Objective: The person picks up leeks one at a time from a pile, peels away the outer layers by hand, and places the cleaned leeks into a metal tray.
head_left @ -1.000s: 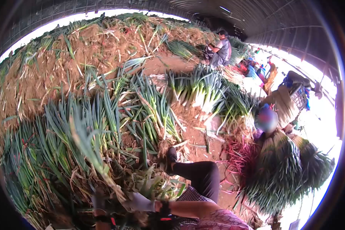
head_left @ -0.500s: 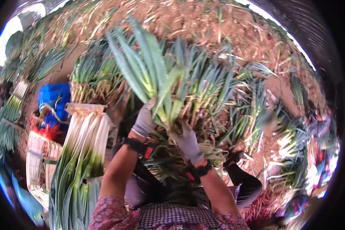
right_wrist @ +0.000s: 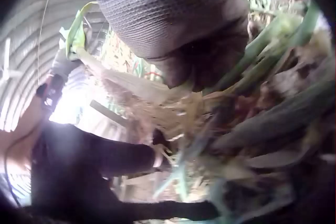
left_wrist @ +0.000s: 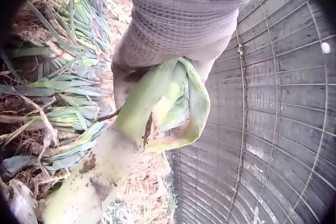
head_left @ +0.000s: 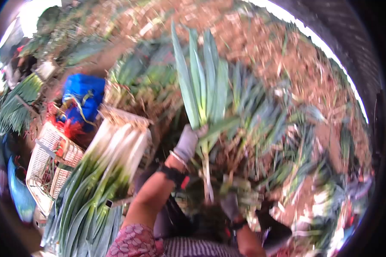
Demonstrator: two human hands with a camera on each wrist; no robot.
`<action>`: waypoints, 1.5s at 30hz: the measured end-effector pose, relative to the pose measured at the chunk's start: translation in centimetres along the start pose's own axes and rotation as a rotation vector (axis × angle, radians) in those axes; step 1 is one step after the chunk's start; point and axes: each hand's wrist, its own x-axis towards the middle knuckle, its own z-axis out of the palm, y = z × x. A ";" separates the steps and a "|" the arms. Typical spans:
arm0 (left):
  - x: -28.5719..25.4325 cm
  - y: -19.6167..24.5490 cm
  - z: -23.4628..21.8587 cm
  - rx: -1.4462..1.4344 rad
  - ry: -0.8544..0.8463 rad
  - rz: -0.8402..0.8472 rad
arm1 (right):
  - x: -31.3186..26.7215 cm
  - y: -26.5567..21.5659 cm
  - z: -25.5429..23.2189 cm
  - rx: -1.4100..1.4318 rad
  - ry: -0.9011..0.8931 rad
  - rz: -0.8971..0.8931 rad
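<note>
My gloved left hand (head_left: 188,143) grips a large green onion (head_left: 207,169) where the leaves meet the stalk. Its broad green leaves fan upward and the pale stalk hangs down to the root end. In the left wrist view, soil marks the stalk (left_wrist: 100,166) and one leaf (left_wrist: 197,111) is bent over beside the glove. Lower and to the right, near the root end, is my gloved right hand (head_left: 230,206), blurred in the head view. Up close, the right glove (right_wrist: 178,29) is over dry husks and green leaves (right_wrist: 262,50); I cannot tell whether it holds one.
Trimmed green onions (head_left: 116,158) lie stacked on a stand at left. Beside them are a white plastic basket (head_left: 51,158) and a blue bag (head_left: 85,96) with red strands. More onions (head_left: 261,107) lie in a row ahead, before a rooty heap (head_left: 266,51).
The head view has swung from the heap and another seated person to the work in front. The right hand has left the stalk, moving downward; the left hand still holds the onion, now upright.
</note>
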 end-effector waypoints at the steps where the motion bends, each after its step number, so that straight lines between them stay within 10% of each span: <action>1: -0.7 1.6 0.3 0.100 0.022 0.006 | -0.7 1.0 -0.7 -0.244 -0.048 -0.167; 6: -2.3 -0.5 1.9 -0.037 -0.317 0.025 | 7.7 2.7 -0.7 0.306 0.014 0.052; 7: -2.6 -1.3 2.4 -0.001 -0.354 0.044 | 9.8 -7.6 -3.3 0.547 0.127 0.094; 9: -4.1 -0.4 2.9 -0.117 -0.406 -0.064 | 12.0 -11.0 -3.6 0.777 0.046 0.236; 15: -3.3 -1.2 2.1 -0.122 -0.368 0.032 | 12.5 -12.2 -3.6 0.385 -0.047 -0.159; 22: -0.8 -3.1 1.8 -0.360 -0.168 -0.041 | 12.2 -10.3 -0.6 0.557 0.203 -0.023; 27: -1.4 3.3 0.5 -0.107 0.289 0.003 | 10.6 -7.7 -0.3 0.161 0.292 -0.120; 36: -2.3 -4.0 3.7 -0.237 -0.155 -0.070 | 8.0 -5.2 -1.5 -0.510 0.434 -0.230; 41: -3.7 -1.1 3.0 -0.322 -0.387 0.007 | 12.1 -11.6 -2.7 0.550 0.187 0.026; 45: -3.4 0.1 4.2 -0.440 -0.223 -0.122 | 12.5 -11.8 -1.7 0.864 0.319 0.045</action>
